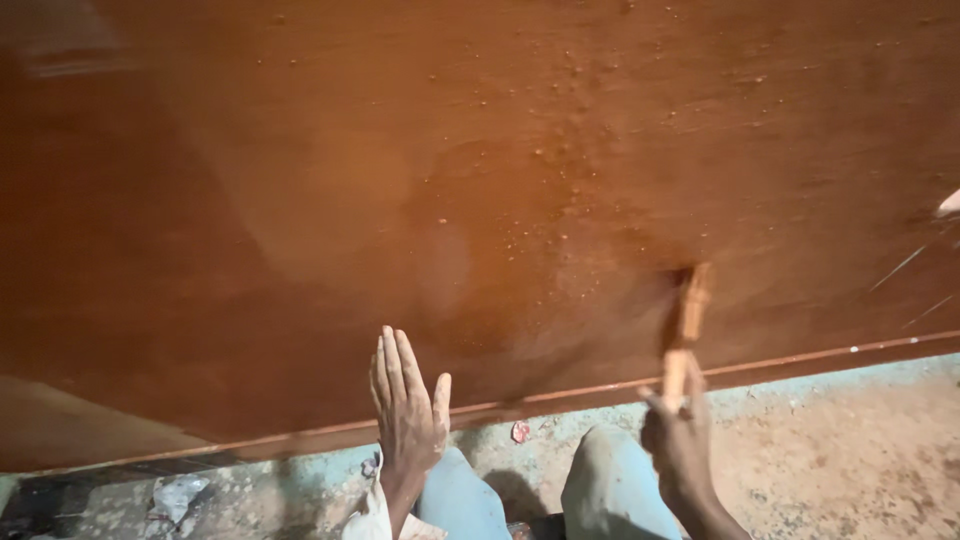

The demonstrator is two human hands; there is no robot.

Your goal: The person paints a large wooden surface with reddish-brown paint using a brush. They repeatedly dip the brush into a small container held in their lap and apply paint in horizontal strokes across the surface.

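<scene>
A paintbrush [688, 318] with a pale wooden handle sits right of centre in the frame, bristles pressed against the large reddish-brown wooden panel [400, 180] that fills the upper three quarters of the view. The right hand [680, 440] grips the handle from below, fingers closed round it. The left hand [408, 412] — lower centre — is open and flat, fingers together, held at the panel's lower edge. Small pale specks dot the glossy wood above the brush. Below lie a dusty floor [850, 440] and the person's knees — grey trousers [610, 490].
</scene>
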